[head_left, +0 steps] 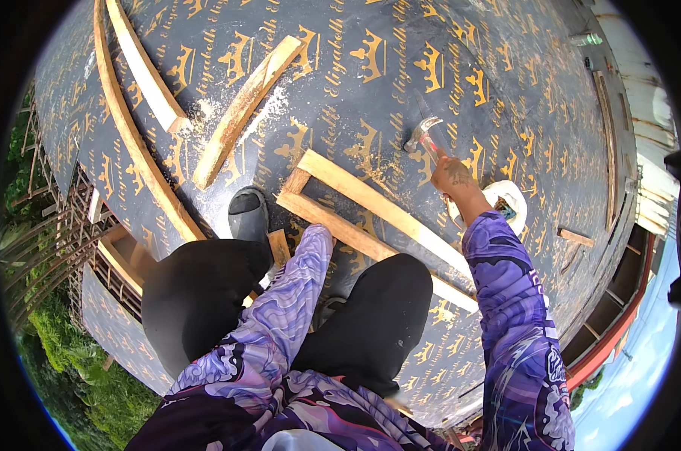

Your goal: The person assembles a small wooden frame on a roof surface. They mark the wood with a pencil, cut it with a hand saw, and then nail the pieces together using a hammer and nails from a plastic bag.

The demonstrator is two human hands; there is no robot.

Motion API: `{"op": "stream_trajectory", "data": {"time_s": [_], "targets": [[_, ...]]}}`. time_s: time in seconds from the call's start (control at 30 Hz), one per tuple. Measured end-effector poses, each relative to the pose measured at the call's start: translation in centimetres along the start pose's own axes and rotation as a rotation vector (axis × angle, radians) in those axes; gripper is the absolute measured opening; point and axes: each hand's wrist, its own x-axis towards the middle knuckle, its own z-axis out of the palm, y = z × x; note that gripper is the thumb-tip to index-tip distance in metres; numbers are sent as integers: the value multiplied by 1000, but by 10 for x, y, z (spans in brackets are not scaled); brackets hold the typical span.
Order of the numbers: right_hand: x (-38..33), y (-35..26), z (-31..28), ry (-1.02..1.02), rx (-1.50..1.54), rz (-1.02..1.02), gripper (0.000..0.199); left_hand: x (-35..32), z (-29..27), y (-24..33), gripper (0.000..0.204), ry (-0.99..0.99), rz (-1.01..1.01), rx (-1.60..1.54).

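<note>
We're up high on a broad deck of dark plywood sheets (431, 45), glossy black film printed all over with gold crown shapes and script, the panel seams bending with the lens. Pale sawdust (280, 105) dusts the surface near the loose timber. Off the left edge, a lattice of rough wooden scaffolding (51, 225) drops into green foliage; to the lower right, blue sky and a red roof edge (618, 331). Two raw, light-coloured battens (378, 207) lie side by side just ahead of the knees, joined at the far end by a short cross piece, grain plain and unfinished. More planks (243, 109) lie loose farther out, and a long strip (126, 128) runs along the deck's left side. The right hand (455, 174) is wrapped tight around the handle of a claw hammer (423, 135), steel head raised above the deck, just past the battens. The left hand is hidden beyond its purple patterned sleeve (295, 293), down at the nearer batten; I cannot tell its grip. A black rubber boot (249, 214) plants beside it.
</note>
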Motion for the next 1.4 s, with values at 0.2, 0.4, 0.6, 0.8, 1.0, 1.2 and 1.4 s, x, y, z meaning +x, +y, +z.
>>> {"op": "stream_trajectory", "data": {"time_s": [0.2,0.4,0.6,0.8,1.0,1.2,1.4], "targets": [[25,-4,-35,-118,-117,-5,52,0,-11,22,22,-43,75,-212],[-23,-7,-147,138,-27,-9,47,-34,-80,51,22,12,141,-575],[-114,-83,-195,297,135,-56,57,-138,-184,-151,22,350,-228,-620],[-181,-132,-238,270,189,-96,64,-407,-204,-424,22,791,-628,-391],[-211,-121,-346,222,42,-121,59,-609,-216,-426,20,1013,-794,-504],[-135,-46,-457,196,169,-246,53,-615,-163,-136,26,847,-1243,-465],[72,-53,-537,-65,-70,-607,44,-474,-97,306,27,895,-1732,-994]]}}
